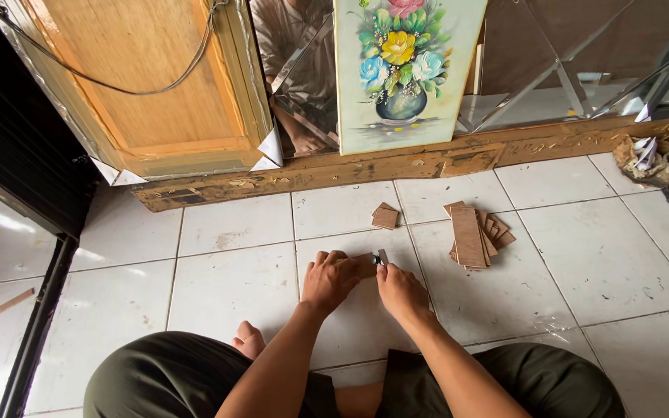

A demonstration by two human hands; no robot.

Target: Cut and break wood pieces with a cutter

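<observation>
On the white floor tiles [234, 286], left hand [329, 280] presses flat a brown strip [365, 265]; right hand [399, 290] pinches a small blade [382, 257] against it.

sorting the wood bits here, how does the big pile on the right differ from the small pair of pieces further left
The big pile holds many pieces, fanned out and overlapping; the small pair is just a couple, stacked closely. The big pile is topped by a long narrow strip, while the small pair's pieces are short and squarish. The small pair lies straight beyond the hands, the left hand and right hand; the big pile lies off to their right. Both are flat brown wood on the white tiled floor.
</observation>
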